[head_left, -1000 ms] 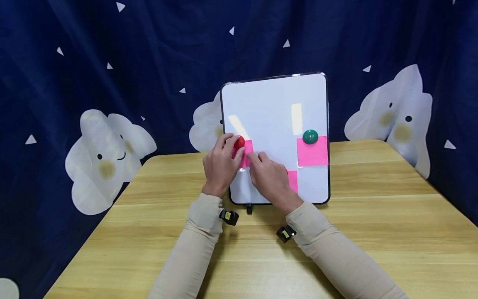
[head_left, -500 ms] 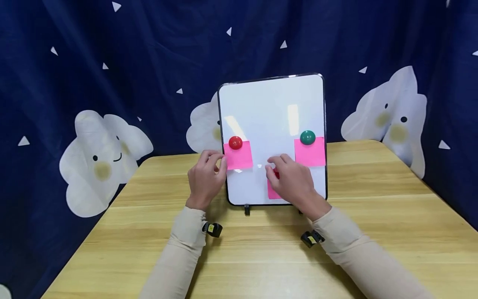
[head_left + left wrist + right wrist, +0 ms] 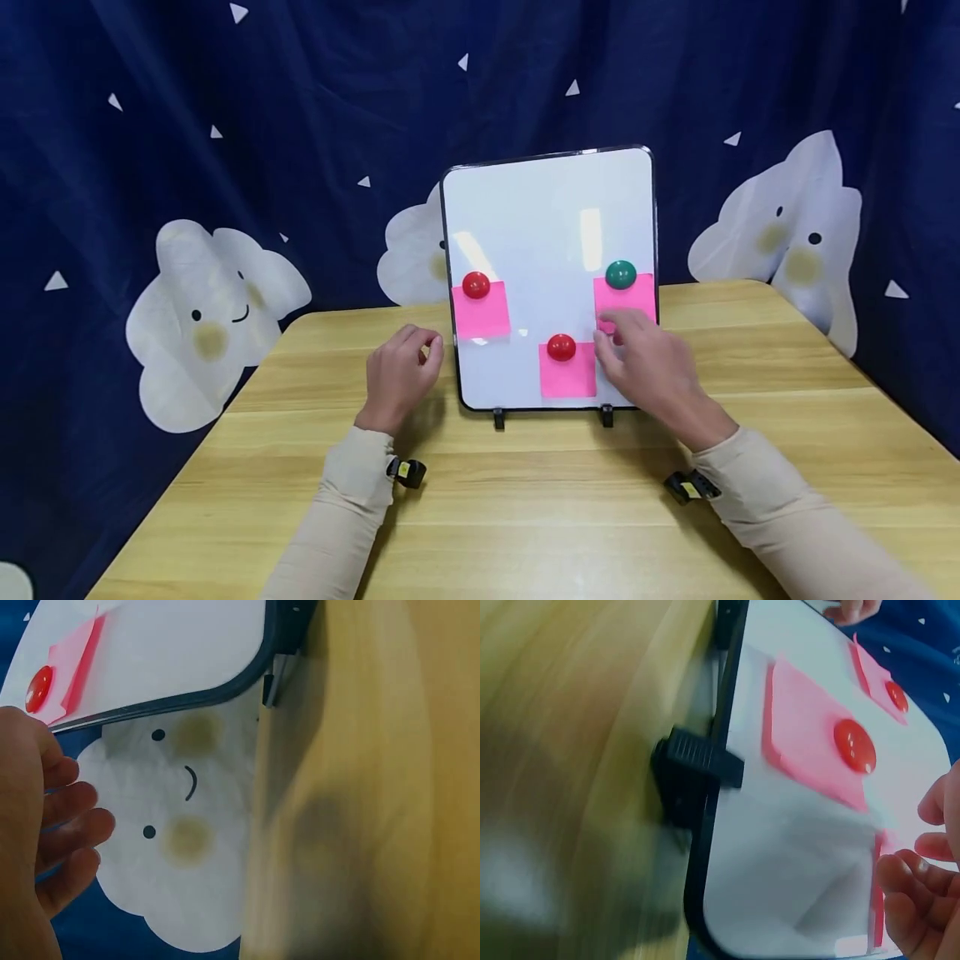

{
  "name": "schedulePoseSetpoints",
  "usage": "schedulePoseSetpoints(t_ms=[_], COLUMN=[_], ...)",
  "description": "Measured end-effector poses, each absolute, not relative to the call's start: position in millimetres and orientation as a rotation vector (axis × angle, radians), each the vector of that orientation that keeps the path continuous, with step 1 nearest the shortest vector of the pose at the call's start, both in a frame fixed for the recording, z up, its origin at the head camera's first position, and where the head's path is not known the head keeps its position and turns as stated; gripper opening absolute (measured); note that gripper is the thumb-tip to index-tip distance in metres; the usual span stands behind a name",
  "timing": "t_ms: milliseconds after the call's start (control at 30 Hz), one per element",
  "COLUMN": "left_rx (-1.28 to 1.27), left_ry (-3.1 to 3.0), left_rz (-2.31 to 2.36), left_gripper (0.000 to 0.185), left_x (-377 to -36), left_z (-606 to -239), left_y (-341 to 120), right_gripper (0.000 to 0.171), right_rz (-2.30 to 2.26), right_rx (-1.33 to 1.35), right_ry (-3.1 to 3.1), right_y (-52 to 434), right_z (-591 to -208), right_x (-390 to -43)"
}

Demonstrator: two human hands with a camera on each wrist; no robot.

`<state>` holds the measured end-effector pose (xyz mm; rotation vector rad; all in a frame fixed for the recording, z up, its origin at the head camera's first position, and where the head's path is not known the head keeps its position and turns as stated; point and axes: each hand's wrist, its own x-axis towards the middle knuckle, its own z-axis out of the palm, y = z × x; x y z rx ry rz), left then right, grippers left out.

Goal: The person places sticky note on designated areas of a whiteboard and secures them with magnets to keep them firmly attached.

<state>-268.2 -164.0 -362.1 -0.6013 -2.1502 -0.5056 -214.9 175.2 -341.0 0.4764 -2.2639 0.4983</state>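
Whiteboard stands on wooden table before starry blue curtain; both hands hang relaxed, empty.

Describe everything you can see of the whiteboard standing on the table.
The whiteboard is a glossy white square with rounded corners and a thin dark frame, standing nearly upright on two small black feet on the wooden table. Three pink notes are pinned to it by round magnets: red at left, red at lower middle, green at right. The right hand reaches over its lower right part; the left hand hangs beside its left edge.
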Motion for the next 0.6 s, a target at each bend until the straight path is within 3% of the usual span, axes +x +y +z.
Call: schedulePoseSetpoints(t_ms=[600], left_rx=[-0.513], left_ry=[-2.395], left_rz=[-0.516], left_gripper=[0.021], left_x=[-269.4], left_z=[-375.1], left_y=[-192.3], right_gripper=[0.023], right_rz=[0.560], right_rx=[0.175], right_ry=[-2.356], right_y=[241.0], right_z=[-332.5], right_x=[-212.9])
